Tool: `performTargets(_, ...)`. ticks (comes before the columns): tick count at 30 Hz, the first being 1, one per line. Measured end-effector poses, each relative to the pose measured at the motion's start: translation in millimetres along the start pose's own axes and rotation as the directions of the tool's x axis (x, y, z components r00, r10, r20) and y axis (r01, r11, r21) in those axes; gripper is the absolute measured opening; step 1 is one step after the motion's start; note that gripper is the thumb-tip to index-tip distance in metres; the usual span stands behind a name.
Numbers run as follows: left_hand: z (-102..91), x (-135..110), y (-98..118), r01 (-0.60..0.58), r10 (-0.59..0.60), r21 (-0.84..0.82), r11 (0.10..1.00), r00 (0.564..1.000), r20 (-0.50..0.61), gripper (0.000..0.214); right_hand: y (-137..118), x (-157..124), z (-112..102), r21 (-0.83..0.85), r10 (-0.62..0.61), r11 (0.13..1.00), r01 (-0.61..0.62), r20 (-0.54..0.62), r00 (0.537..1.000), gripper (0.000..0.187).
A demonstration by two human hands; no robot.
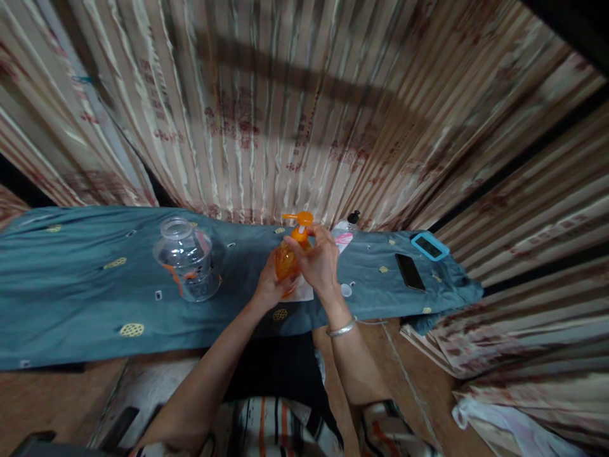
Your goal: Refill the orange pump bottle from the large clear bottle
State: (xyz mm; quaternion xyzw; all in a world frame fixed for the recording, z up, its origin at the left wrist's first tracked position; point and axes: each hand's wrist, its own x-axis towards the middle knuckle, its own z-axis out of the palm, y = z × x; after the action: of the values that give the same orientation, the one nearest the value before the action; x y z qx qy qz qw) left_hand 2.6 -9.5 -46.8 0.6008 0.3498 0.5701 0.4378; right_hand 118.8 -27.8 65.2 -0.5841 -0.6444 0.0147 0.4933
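Note:
An orange pump bottle (285,259) with amber contents is held upright, slightly tilted, in front of me. Around its body wraps my left hand (270,279). My right hand (320,259), with a silver bangle on the wrist, has its fingers closed at the orange pump collar (299,235). The pump's spout points left. Beneath the bottle lies a white sheet (304,292), partly covered by my hands. Just behind my right hand stands a clear bottle (343,233) with a black top and a pink mark.
A large clear plastic jar (188,263) stands open-mouthed at the left on the teal cloth (95,285). Toward the right lie a small white disc (346,290), a black phone (410,271) and a blue-framed device (430,246). Patterned curtains (285,114) hang behind the table.

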Motion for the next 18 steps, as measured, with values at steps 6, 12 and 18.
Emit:
performTargets(6,-1.4,-0.9,-0.1,-0.031,0.031,0.030,0.999,1.000,-0.005,0.059,14.0,19.9,-24.7,0.313,-0.134,0.950,0.002,0.401,0.906,0.048)
performTargets(12,-1.5,-0.6,1.2,-0.019,0.019,0.002,1.000,1.000,-0.004,0.059,13.6,17.3,-13.2,0.230,-0.049,0.973,-0.022,0.295,0.954,0.034)
performTargets(18,0.2,0.6,4.0,-0.010,0.010,-0.020,1.000,1.000,-0.005,0.061,0.9,3.3,-1.5,0.093,0.032,0.995,-0.039,0.078,0.996,0.042)
